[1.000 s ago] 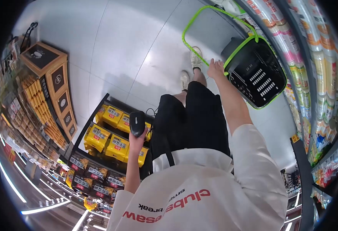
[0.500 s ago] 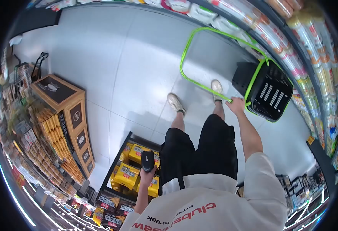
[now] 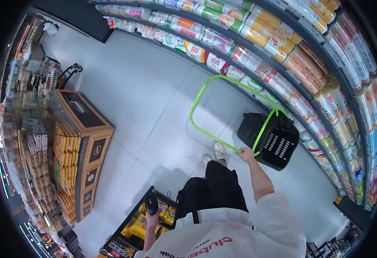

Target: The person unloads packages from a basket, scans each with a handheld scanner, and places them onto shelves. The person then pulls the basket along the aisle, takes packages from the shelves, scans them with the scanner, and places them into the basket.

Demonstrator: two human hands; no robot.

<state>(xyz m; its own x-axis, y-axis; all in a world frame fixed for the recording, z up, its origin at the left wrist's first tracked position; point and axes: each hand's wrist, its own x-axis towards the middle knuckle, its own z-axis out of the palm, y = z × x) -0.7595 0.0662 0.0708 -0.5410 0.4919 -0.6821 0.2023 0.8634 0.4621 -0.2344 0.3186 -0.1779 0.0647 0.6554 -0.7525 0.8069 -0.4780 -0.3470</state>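
My right hand (image 3: 246,154) is wrapped round the lower side of a bright green tubular handle frame (image 3: 204,130). That frame joins a black plastic shopping basket cart (image 3: 278,144) with slotted sides, standing on the floor close to the shelves. On the other side, my left hand (image 3: 152,218) grips a black rounded handheld scanner (image 3: 151,203); its lower part is hidden in the fingers. Below the scanner is a black-rimmed bin (image 3: 137,209) with yellow packaged bags (image 3: 139,227) in it. A thin dark cable shows beside the bags.
Tall shelves (image 3: 257,46) full of packaged noodles and bags curve along the top and right. A wooden-sided display stand (image 3: 95,150) with orange packets is at the left, a wire trolley (image 3: 50,69) behind it. Grey tiled floor (image 3: 154,99) lies between them.
The view has swung, bringing more of the shelves in. My feet have moved closer together. The basket cart still hangs from my right hand's grip, and the scanner stays in my left.
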